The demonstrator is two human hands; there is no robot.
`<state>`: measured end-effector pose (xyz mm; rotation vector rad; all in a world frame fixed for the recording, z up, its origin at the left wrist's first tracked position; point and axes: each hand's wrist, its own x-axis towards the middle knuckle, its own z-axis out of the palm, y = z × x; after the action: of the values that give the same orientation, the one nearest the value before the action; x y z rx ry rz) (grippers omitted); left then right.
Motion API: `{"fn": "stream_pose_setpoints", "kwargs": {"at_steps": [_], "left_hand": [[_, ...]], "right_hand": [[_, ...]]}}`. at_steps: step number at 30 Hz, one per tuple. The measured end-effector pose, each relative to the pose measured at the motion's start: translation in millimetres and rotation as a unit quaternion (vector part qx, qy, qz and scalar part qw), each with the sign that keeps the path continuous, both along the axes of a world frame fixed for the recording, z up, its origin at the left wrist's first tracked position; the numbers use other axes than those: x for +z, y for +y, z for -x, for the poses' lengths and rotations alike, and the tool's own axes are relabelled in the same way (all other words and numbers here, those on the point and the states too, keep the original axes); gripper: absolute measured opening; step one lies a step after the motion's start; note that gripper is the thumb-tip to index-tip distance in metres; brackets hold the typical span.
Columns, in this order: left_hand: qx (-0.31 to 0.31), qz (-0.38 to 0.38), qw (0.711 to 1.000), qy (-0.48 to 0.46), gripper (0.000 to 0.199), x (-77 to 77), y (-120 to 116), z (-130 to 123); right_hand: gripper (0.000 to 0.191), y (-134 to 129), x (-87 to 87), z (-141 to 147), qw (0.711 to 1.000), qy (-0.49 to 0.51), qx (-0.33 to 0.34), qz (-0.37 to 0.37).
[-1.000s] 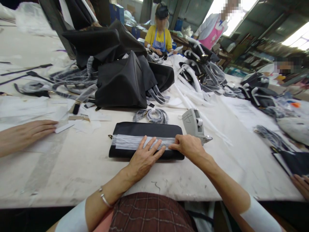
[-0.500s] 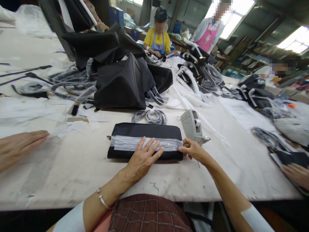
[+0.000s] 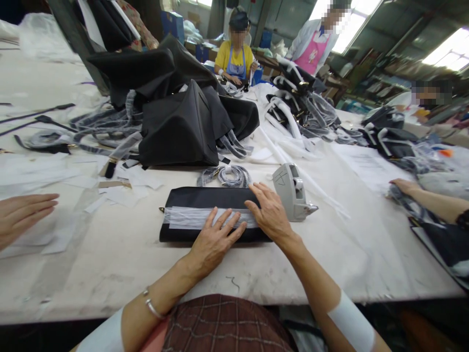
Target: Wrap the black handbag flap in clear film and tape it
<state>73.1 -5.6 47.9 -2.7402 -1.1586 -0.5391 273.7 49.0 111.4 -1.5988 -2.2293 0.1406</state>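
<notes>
A black bag (image 3: 212, 195) lies flat on the table in front of me, with a plastic-wrapped strap (image 3: 185, 217) stretched lengthwise across it. My left hand (image 3: 217, 239) rests on the strap and the bag, fingers spread. Over the bag's right end lies my right hand (image 3: 269, 210), its fingers stretched out and holding nothing. That hand covers the strap's right end. Just beyond my right hand stands a grey tape dispenser (image 3: 291, 190). Behind the bag sits a coiled wrapped strap (image 3: 232, 176).
Black bags (image 3: 179, 127) are heaped behind, with wrapped straps to their left. More bags (image 3: 300, 98) lie further back. Paper scraps (image 3: 128, 193) are at left. Co-workers' hands reach in at the left edge (image 3: 25, 217) and right edge (image 3: 406, 188). Other people work beyond the table.
My right hand has moved from pinching at the bag's right edge to lying stretched over its right end. My left hand stays put. Co-workers' hands at both sides have shifted.
</notes>
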Motion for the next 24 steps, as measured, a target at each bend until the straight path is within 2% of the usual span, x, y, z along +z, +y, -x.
{"fn": "stream_pose_setpoints", "kwargs": {"at_steps": [2,5,9,11,16,19,21,24], "left_hand": [[0.002,0.004,1.000,0.003,0.046,0.6,1,0],[-0.003,0.014,1.000,0.007,0.052,3.6,3,-1],[0.001,0.024,1.000,-0.003,0.072,9.0,2,2],[0.025,0.015,0.999,-0.020,0.073,10.7,0,10],[0.123,-0.017,0.992,-0.026,0.057,11.4,0,54],[0.177,-0.024,0.983,-0.034,0.057,10.0,2,86],[0.220,0.008,0.973,-0.062,0.061,8.6,2,105],[0.276,0.135,0.944,-0.122,0.062,7.7,2,129]], "right_hand": [[0.047,14,-14.6,5,0.997,-0.065,-0.024,0.041],[0.049,27,-28.6,2,0.991,-0.095,-0.052,0.083],[0.051,29,-28.3,-3,0.990,-0.094,-0.050,0.093],[0.051,29,-26.3,-3,0.990,-0.095,-0.045,0.097],[0.051,31,-26.9,-3,0.989,-0.094,-0.037,0.109],[0.051,32,-29.9,-3,0.990,-0.083,-0.036,0.109],[0.050,33,-32.1,-5,0.991,-0.061,-0.033,0.110],[0.050,35,-34.5,-12,0.990,0.046,-0.055,0.122]]}}
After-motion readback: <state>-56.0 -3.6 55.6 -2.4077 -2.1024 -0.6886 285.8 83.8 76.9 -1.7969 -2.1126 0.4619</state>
